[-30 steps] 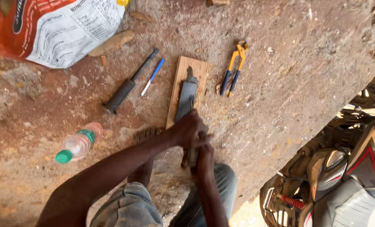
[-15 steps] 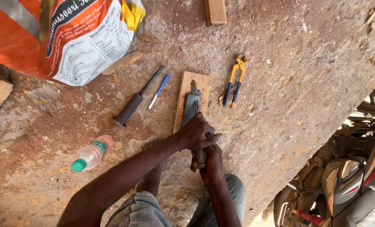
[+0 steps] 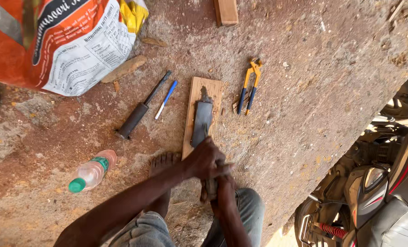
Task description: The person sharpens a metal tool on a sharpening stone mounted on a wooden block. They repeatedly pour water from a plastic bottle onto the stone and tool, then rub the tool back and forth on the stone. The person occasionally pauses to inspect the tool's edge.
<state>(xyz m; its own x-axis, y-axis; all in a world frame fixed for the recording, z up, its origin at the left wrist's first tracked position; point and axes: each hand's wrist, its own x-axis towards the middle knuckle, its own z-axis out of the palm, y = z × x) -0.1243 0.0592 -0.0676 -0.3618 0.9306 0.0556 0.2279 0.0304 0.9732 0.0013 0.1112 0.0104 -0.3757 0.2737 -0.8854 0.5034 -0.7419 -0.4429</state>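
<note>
Now both my hands close around one tool: my left hand wraps over the top, and my right hand grips the handle below, mostly hidden under it. The tool's blade end I cannot see clearly; it meets the near end of the dark sharpening stone, which lies on a wooden board on the ground. To do this well, I think I must keep the angle flat and steady and press evenly, so nothing slips toward my bare foot beside the board. Counting outward: one plastic bottle at the left, one dark chisel, one blue pen, one pair of pincers, one printed sack.
</note>
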